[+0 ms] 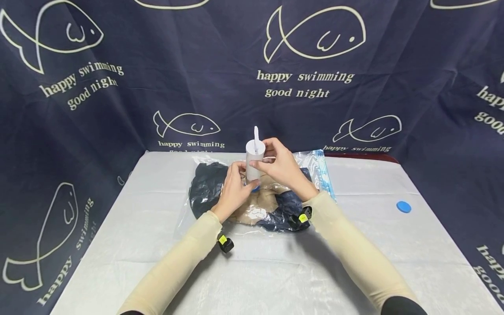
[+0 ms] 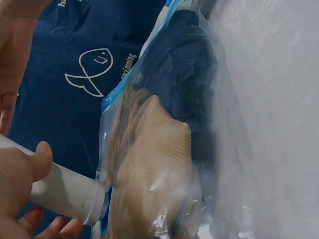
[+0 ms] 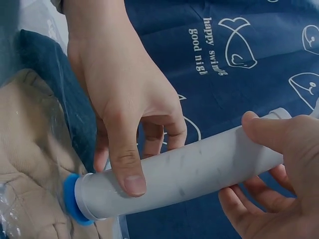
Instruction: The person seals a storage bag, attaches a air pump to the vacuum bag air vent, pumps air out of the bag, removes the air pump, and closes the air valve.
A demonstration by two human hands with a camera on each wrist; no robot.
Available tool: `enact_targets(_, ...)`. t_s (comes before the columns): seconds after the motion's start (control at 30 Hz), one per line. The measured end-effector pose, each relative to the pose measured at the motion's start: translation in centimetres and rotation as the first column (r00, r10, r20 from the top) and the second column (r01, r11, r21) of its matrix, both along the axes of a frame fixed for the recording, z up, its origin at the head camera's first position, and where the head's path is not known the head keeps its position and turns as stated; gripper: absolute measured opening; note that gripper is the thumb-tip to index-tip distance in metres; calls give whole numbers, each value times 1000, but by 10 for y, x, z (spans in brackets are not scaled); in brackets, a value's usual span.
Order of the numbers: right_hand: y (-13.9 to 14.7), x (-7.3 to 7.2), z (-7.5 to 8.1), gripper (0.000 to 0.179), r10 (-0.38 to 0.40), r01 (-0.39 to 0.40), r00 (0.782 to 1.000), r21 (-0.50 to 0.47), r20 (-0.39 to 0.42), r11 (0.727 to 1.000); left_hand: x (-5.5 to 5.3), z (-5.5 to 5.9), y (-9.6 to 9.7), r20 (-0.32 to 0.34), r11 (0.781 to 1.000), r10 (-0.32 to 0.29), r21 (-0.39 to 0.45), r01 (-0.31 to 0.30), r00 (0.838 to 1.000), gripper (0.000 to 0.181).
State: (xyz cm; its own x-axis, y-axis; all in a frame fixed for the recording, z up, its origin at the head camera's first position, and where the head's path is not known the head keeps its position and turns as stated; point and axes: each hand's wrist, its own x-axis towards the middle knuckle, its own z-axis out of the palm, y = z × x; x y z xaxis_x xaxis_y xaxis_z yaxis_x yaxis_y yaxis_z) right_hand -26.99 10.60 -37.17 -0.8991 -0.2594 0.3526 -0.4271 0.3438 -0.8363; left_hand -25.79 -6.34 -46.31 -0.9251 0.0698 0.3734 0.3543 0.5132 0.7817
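Both hands hold a white cylindrical hand pump (image 1: 253, 173) upright, its thin white handle (image 1: 256, 136) sticking up from the top. My left hand (image 1: 235, 189) grips the lower end, its thumb (image 3: 130, 174) across the barrel. Higher up, my right hand (image 1: 280, 162) wraps the barrel with thumb and fingers. The pump's lower end sits against a blue round valve (image 3: 73, 200) on a clear plastic storage bag (image 1: 323, 173). Inside the bag, tan ribbed clothing (image 2: 157, 159) and dark blue clothing (image 1: 208, 183) lie folded.
A blue round cap (image 1: 403, 207) lies to the right on the table (image 1: 252, 280), which has a pale cloth over it. Dark blue curtains (image 1: 236, 52) with fish drawings stand behind and along both sides. Each wrist wears a small black camera.
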Motion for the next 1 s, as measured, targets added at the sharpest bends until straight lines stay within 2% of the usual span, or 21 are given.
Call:
enact_targets(0.27, 1, 1, 1, 57, 47, -47, 999, -10, 1, 999, -3, 0, -2, 3, 998, -61, 35, 61, 998, 52)
enact_targets(0.5, 3, -1, 1, 63, 143, -143, 990, -24, 0, 989, -2, 0, -3, 9, 995, -98, 0, 98, 995, 51)
enact_targets(0.67, 4, -2, 2, 65, 203, -203, 979, -37, -5, 978, -1, 0, -3, -9, 993, -113, -42, 113, 994, 52)
enact_targets(0.83, 3, -2, 3, 63, 231, -231, 973, -36, 6, 972, 0, 1, -4, -13, 989, -128, -74, 127, 992, 51)
enact_targets(1.0, 2, -3, 2, 61, 213, -212, 977, -17, 9, 977, 1, 1, -4, -6, 988, -132, -86, 131, 991, 55)
